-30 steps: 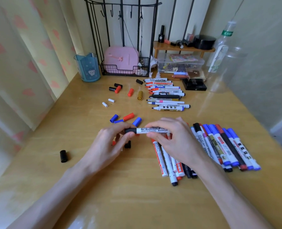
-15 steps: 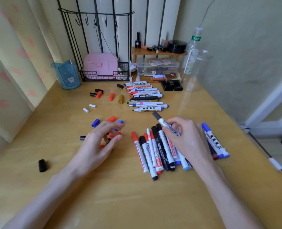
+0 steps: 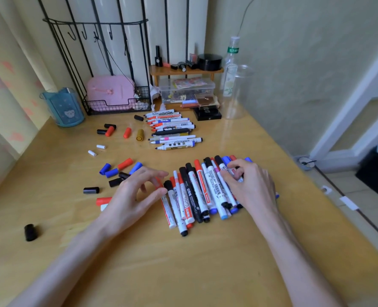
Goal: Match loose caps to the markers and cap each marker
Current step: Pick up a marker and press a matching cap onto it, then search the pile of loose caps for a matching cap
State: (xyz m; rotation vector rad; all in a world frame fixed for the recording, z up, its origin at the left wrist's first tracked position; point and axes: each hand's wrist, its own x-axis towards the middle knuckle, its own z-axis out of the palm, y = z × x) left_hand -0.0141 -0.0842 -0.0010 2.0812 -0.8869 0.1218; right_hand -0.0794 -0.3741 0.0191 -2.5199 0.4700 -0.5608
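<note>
A pile of capped markers (image 3: pixel 194 191) lies on the wooden table (image 3: pixel 183 262) in front of me. My right hand (image 3: pixel 250 187) pinches a black-capped whiteboard marker (image 3: pixel 223 168) at the pile's right side, low over the other markers. My left hand (image 3: pixel 135 193) hovers with relaxed fingers and holds nothing, just left of the pile, over loose caps. Nearby lie blue caps (image 3: pixel 111 173), a red cap (image 3: pixel 125 163) and black caps (image 3: pixel 91 190). A row of uncapped markers (image 3: pixel 172 131) lies further back, with red caps (image 3: pixel 127 132), a gold cap (image 3: pixel 140 135) and white caps (image 3: pixel 101 146) to its left.
At the back stand a blue cup (image 3: pixel 63 107), a wire rack with a pink case (image 3: pixel 110 91), a small wooden shelf (image 3: pixel 185 70), a clear box (image 3: pixel 187 89), a bottle (image 3: pixel 231 63) and a clear jar (image 3: pixel 236 91). One black cap (image 3: pixel 29 232) lies alone front left. The table's edge runs along the right.
Both hands held the marker with its black cap a second ago. My left hand has let go and my right hand has carried the marker right, down onto the pile.
</note>
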